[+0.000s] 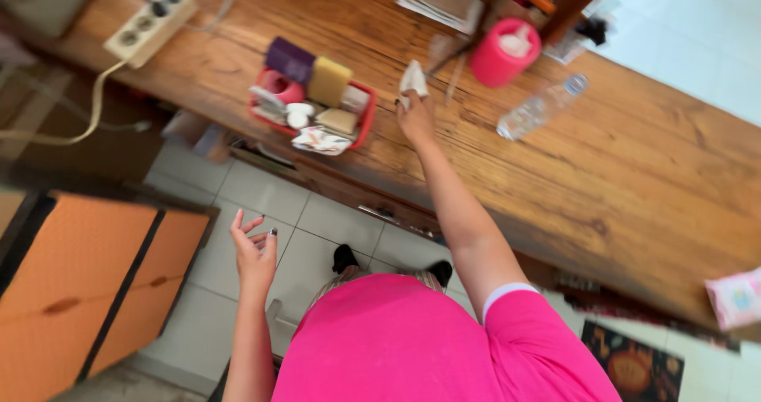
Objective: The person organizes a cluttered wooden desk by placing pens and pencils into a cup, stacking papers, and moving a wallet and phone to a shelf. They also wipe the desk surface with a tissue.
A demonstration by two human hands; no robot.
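Two hands | right hand (415,116) pinching white cloth (413,78) on wooden table (634,164) | left hand (255,250) spread, empty

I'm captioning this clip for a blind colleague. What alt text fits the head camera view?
Seen from above, a person in a pink top reaches their right hand, holding a white tissue, onto a wooden counter. The left hand hangs open over the tiled floor. On the counter: a red tray of small items, a pink tub, a plastic bottle.

Right hand (415,118) gripping white cloth (413,78)
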